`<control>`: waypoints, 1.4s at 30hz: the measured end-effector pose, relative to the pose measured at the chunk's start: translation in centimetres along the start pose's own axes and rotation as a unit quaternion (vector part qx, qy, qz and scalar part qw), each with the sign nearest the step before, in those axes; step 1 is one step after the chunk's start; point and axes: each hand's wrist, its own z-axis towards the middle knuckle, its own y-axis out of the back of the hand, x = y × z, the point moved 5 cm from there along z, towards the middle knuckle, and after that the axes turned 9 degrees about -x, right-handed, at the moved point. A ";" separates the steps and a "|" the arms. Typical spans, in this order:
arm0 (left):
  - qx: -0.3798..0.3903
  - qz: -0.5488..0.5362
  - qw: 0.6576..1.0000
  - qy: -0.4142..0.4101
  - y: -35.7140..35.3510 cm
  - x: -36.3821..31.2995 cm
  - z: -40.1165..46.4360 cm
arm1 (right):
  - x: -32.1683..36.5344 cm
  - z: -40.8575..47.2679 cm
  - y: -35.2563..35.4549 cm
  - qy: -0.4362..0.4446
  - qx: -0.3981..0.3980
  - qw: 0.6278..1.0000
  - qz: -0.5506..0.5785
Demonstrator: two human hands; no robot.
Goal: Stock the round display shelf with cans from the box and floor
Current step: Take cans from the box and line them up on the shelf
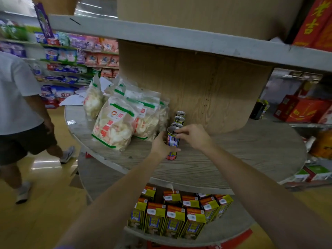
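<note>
A tall can (172, 141) with a red, blue and black label stands upright on the middle tier of the round display shelf (233, 159). My left hand (161, 144) grips it around the side. My right hand (195, 135) pinches its top rim with the fingertips. Behind it, three more cans (179, 119) stand in a row running toward the wooden centre column (197, 90). No box or floor cans are in sight.
Clear bags of white crackers (116, 123) lean on the shelf left of the cans. Yellow drink cartons (176, 216) fill the lower tier. A grey upper tier (179, 36) overhangs. A person in a white shirt (18, 105) walks at the left. Red boxes (303, 108) sit at the right.
</note>
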 end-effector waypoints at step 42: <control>0.098 0.187 0.960 0.186 -2.5 1.6 -3.1 | -6.9 -5.3 -1.1 -0.093 0.047 0.990 0.095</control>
